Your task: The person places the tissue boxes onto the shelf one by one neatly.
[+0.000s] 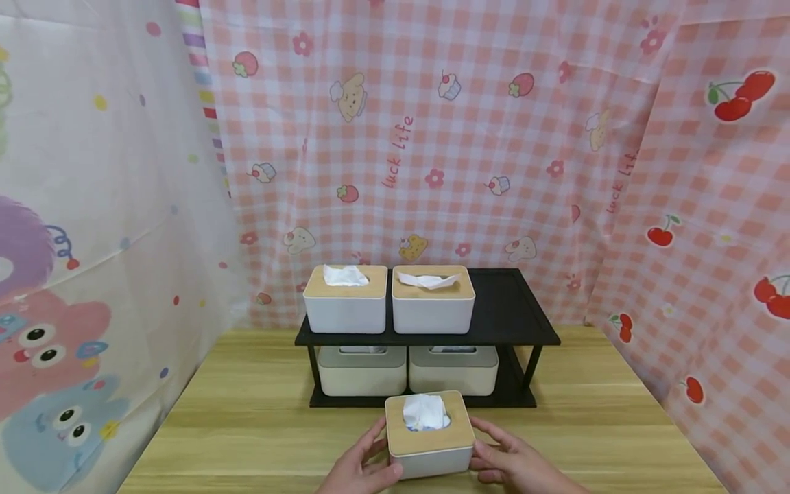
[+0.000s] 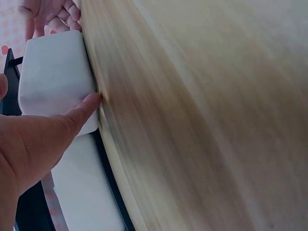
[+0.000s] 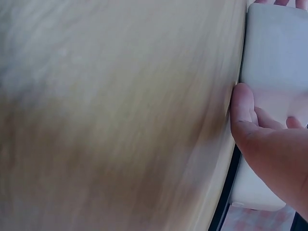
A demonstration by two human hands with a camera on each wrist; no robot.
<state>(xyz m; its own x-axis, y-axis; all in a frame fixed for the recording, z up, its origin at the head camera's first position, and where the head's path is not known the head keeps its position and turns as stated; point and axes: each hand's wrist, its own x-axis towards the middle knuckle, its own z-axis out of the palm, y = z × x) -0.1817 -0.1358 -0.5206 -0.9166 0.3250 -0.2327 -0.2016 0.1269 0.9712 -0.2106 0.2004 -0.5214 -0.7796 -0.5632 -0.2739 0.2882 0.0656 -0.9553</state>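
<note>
A white tissue box (image 1: 430, 439) with a wood-look lid and a tissue sticking up from its slot is at the front of the table, slightly turned. My left hand (image 1: 364, 461) grips its left side, thumb at the near corner and fingers along the side. On the opposite side my right hand (image 1: 509, 458) grips it the same way. The left wrist view shows the box's pale front wall (image 2: 57, 72) between both hands, with the left thumb (image 2: 82, 113) along its lower edge. In the right wrist view the right thumb (image 3: 243, 103) lies at the box's edge.
A black two-tier rack (image 1: 506, 302) stands behind the held box. Two wood-lidded tissue boxes, left (image 1: 345, 309) and middle (image 1: 433, 309), sit on its top shelf. Below are two grey-lidded boxes, left (image 1: 363, 374) and right (image 1: 453, 374). Patterned curtains (image 1: 432, 151) surround the wooden table (image 1: 247, 425).
</note>
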